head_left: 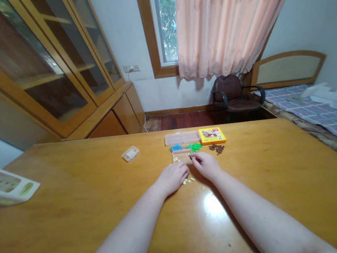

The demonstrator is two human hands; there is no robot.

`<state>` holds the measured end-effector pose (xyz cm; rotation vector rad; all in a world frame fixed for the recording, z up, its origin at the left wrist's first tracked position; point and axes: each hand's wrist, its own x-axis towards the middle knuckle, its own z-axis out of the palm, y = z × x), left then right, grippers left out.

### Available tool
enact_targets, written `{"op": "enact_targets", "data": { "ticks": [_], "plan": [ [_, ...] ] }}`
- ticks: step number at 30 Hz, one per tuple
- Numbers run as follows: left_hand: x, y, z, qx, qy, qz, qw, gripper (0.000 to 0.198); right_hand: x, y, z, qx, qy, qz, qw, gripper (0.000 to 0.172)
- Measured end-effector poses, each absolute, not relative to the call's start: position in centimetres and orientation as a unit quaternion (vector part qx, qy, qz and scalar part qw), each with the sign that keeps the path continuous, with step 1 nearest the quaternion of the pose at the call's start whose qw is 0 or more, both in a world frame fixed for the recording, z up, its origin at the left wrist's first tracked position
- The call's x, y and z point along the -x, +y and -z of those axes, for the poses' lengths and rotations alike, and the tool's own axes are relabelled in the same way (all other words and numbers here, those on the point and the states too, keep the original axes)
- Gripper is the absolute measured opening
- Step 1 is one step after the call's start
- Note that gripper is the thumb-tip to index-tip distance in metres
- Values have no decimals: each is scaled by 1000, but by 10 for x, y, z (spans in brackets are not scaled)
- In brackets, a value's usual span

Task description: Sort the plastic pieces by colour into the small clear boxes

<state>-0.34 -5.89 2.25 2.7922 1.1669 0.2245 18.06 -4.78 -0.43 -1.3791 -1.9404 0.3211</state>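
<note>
My left hand [172,177] rests on the wooden table [73,202] with its fingers curled, next to a few pale yellow small pieces [188,180]. My right hand [207,165] is pinched at the edge of a small clear tray [181,156] that holds a few pale pieces; what the fingertips grip is too small to name. Beyond the tray lie blue pieces [176,147], green pieces [194,146] and brown pieces [217,149].
A yellow box [211,135] and a clear lidded case [182,137] sit behind the pieces. A small clear box [130,153] lies to the left, a white device [3,186] at the far left. A chair [234,94] and a bed [315,105] stand beyond the table.
</note>
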Motion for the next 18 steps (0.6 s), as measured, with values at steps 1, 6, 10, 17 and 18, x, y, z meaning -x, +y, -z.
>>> {"op": "enact_targets", "data": {
  "ticks": [1, 6, 10, 17, 18],
  "plan": [
    [5, -58, -22, -912, 396, -90, 54, 14, -181, -48, 4, 533, -755, -126, 360, 24],
    [16, -46, -18, -851, 486, -189, 53, 15, -179, -51, 0, 508, -789, -150, 312, 23],
    [24, -37, -10, -829, 516, -204, 65, 14, -177, -53, -3, 456, -835, -178, 251, 21],
    [23, -44, -17, -868, 470, -147, 63, 14, -176, -56, -5, 432, -857, -199, 200, 16],
    [22, -45, -19, -875, 461, -133, 61, 14, -176, -56, -5, 427, -859, -200, 201, 16]
  ]
}}
